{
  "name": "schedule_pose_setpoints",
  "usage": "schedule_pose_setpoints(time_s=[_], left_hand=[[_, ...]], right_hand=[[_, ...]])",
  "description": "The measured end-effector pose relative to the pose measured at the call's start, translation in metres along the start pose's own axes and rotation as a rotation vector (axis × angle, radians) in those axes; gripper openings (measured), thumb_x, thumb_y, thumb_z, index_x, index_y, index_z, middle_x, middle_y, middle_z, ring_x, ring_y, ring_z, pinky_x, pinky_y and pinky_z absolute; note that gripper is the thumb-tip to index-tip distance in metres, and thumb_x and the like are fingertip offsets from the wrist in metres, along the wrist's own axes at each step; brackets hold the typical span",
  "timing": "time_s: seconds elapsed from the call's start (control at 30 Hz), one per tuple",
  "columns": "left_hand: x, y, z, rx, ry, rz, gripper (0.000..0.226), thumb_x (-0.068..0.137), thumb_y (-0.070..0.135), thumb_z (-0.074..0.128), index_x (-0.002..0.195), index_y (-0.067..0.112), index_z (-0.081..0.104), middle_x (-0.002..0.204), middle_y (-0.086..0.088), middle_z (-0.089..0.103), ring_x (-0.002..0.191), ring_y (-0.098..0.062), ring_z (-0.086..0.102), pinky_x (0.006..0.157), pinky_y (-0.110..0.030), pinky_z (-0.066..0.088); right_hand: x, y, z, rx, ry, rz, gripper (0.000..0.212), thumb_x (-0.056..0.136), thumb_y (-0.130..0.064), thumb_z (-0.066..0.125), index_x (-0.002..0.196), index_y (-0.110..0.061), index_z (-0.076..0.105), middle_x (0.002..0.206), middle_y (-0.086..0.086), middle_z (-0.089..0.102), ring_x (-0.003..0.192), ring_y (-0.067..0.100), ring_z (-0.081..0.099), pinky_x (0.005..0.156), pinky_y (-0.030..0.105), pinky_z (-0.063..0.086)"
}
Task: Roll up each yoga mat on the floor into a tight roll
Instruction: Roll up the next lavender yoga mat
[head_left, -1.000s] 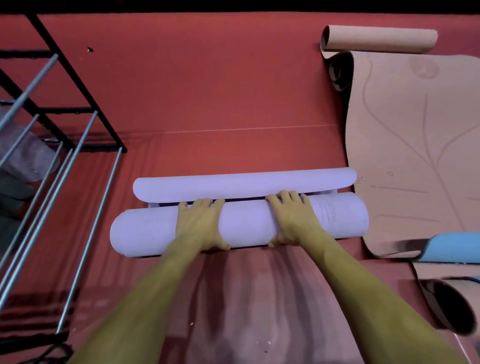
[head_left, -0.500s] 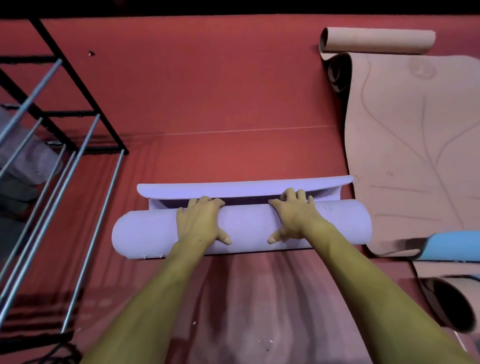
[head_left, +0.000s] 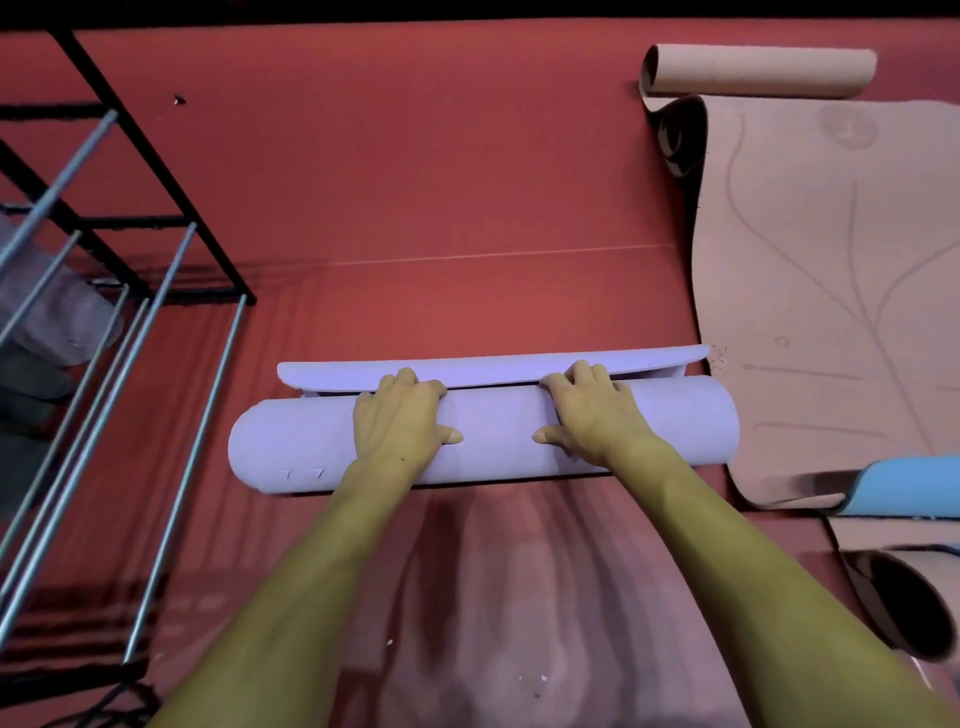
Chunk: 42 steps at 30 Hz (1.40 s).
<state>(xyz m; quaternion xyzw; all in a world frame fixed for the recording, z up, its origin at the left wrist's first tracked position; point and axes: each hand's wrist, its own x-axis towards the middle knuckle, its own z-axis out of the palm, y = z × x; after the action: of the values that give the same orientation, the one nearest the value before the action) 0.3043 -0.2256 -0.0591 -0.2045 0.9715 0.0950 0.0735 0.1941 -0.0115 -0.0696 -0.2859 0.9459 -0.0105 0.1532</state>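
Two hands' fingers (head_left: 410, 382) curl over lavender mat (head_left: 291, 447) on red floor (head_left: 415, 182), beside rack (head_left: 156, 291).

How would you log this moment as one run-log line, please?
step: rolling lavender yoga mat | left hand: on roll | right hand: on roll | end flap: unrolled | tan mat: flat
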Motion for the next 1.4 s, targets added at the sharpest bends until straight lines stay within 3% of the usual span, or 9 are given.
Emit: schedule_pose_setpoints(time_s=[0.2,0.3,0.37,0.53,0.63,0.83,1.0,1.17,1.4], left_hand=[[0.0,-0.003,0.009,0.007,-0.04,0.065,0.061,0.089,0.057,0.058,0.14,0.022,0.051,0.146,-0.003,0.05,0.141,-0.026,0.042,0.115,-0.053,0.033],[-0.004,-0.002,0.024,0.078,-0.155,0.066,0.114,0.075,0.062,0.07,0.163,0.018,0.013,0.17,-0.009,0.013,0.159,-0.029,0.007,0.126,-0.058,0.005],[-0.006,-0.005,0.041,0.17,-0.105,0.079,0.13,0.068,0.054,0.083,0.164,0.016,0.003,0.169,-0.011,0.009,0.159,-0.033,0.004,0.126,-0.06,0.003],[-0.007,-0.018,0.054,0.151,0.187,0.132,0.105,0.054,0.041,0.087,0.147,0.023,0.042,0.145,0.001,0.047,0.137,-0.024,0.044,0.118,-0.05,0.028],[-0.002,-0.024,0.034,0.153,0.055,0.18,0.109,0.05,0.059,0.083,0.147,0.031,0.042,0.138,0.007,0.052,0.131,-0.02,0.049,0.109,-0.045,0.033],[0.01,-0.029,0.002,0.098,-0.39,0.187,0.118,0.031,0.079,0.083,0.137,0.039,0.05,0.128,0.011,0.065,0.12,-0.023,0.061,0.085,-0.042,0.043],[-0.005,-0.03,0.003,0.017,-0.241,0.192,0.111,0.034,0.076,0.086,0.135,0.045,0.052,0.125,0.015,0.059,0.12,-0.02,0.056,0.076,-0.037,0.044],[-0.014,-0.025,0.002,-0.021,-0.002,0.115,0.095,0.056,0.059,0.093,0.141,0.044,0.054,0.123,0.013,0.051,0.116,-0.018,0.048,0.077,-0.035,0.036],[-0.005,-0.021,-0.006,-0.026,-0.026,0.109,0.074,0.081,0.058,0.079,0.146,0.04,0.049,0.143,0.012,0.055,0.129,-0.021,0.045,0.103,-0.042,0.037]], right_hand=[[-0.006,-0.002,0.01,-0.069,0.081,-0.008,0.064,0.102,-0.06,0.044,0.155,-0.025,0.037,0.149,0.009,0.033,0.135,0.032,0.033,0.114,0.056,0.028],[-0.007,-0.004,0.012,-0.128,-0.016,-0.012,0.112,0.077,-0.087,0.056,0.161,-0.023,0.019,0.151,0.011,0.024,0.14,0.033,0.028,0.116,0.061,0.021],[-0.007,-0.005,0.019,-0.215,-0.039,0.012,0.137,0.057,-0.081,0.079,0.161,-0.019,0.013,0.151,0.013,0.025,0.14,0.034,0.028,0.116,0.064,0.019],[-0.007,0.001,0.045,-0.295,0.273,0.011,0.09,0.063,-0.025,0.078,0.144,-0.013,0.04,0.131,0.01,0.046,0.116,0.033,0.047,0.107,0.06,0.032],[-0.006,0.005,0.031,-0.276,0.2,-0.039,0.088,0.057,-0.039,0.085,0.132,-0.015,0.046,0.118,0.004,0.05,0.107,0.031,0.05,0.099,0.055,0.038],[-0.004,0.006,-0.005,-0.069,-0.28,-0.047,0.124,0.043,-0.058,0.096,0.145,-0.025,0.033,0.139,0.003,0.044,0.13,0.029,0.041,0.107,0.051,0.039],[-0.015,0.003,-0.004,-0.142,-0.166,-0.014,0.127,0.043,-0.066,0.093,0.15,-0.032,0.034,0.128,0.005,0.03,0.117,0.03,0.033,0.105,0.056,0.043],[-0.012,0.007,-0.012,0.039,-0.109,0.023,0.103,0.052,-0.055,0.098,0.132,-0.024,0.04,0.128,0.0,0.046,0.12,0.029,0.046,0.105,0.059,0.039],[-0.002,0.026,-0.012,0.085,-0.017,0.005,0.097,0.067,-0.07,0.083,0.151,-0.039,0.045,0.13,0.002,0.038,0.118,0.028,0.037,0.102,0.042,0.043]])
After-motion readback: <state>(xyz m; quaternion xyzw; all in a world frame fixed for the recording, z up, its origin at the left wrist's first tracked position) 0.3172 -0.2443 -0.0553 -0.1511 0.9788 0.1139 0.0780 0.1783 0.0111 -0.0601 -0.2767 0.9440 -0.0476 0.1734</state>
